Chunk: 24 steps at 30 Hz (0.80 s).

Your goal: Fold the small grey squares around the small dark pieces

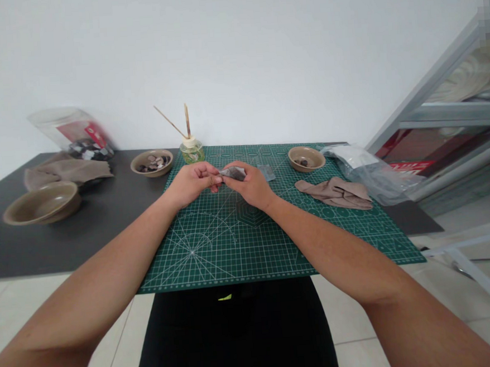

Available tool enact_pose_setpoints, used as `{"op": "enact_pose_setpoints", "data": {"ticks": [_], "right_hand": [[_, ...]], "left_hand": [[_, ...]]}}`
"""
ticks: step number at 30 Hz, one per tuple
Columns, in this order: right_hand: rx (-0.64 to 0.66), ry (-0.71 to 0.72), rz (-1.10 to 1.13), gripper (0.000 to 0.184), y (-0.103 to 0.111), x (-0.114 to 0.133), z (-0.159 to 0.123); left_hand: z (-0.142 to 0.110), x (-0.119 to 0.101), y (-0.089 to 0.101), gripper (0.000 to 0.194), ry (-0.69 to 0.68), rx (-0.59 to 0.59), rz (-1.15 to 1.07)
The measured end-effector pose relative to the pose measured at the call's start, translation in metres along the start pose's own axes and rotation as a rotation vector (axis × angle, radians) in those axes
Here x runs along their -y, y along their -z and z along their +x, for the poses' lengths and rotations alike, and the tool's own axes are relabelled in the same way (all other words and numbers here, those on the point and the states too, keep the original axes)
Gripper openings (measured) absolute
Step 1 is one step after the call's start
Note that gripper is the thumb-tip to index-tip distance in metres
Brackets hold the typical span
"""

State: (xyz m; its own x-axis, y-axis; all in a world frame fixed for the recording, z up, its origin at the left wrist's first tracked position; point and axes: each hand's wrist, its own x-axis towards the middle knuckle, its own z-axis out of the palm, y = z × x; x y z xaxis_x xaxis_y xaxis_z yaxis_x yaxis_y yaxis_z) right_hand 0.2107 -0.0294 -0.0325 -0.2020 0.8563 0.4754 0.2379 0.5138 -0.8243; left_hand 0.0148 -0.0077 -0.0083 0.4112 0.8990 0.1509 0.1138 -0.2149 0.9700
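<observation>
Above the green cutting mat (249, 250), both hands meet on a small clear plastic bag (235, 173) with something dark grey inside. Fingers and thumb of my left hand (195, 182) pinch the bag's left end. My right hand (250, 184) is closed around its right side, hiding part of it. What fills the bag is too small and blurred to name. Just beyond my right hand, another flat clear bag (266, 172) lies on the mat. A small brown bowl (306, 159) with a few dark pebble-like pieces stands to the right.
Left on the dark table are a bowl of pebble-like pieces (152, 163), a larger bowl (45, 203), a brown cloth (68, 170) and a bag of stones (87, 144). A reed diffuser (192, 149) stands behind. Rightward lie another cloth (336, 193) and clear plastic packaging (374, 171).
</observation>
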Motion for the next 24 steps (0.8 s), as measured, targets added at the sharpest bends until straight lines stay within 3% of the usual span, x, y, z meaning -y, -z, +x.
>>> {"op": "enact_pose_setpoints", "data": {"ticks": [8,24], "right_hand": [[-0.003,-0.012,-0.05,0.021,-0.0003,0.0022,-0.001],[-0.009,-0.011,-0.029,0.018,-0.0018,0.0009,-0.0001]], "left_hand": [[0.0016,0.0024,0.001,0.032,-0.011,-0.008,-0.027],[0.0021,0.005,0.0008,0.028,-0.008,-0.005,-0.06]]}}
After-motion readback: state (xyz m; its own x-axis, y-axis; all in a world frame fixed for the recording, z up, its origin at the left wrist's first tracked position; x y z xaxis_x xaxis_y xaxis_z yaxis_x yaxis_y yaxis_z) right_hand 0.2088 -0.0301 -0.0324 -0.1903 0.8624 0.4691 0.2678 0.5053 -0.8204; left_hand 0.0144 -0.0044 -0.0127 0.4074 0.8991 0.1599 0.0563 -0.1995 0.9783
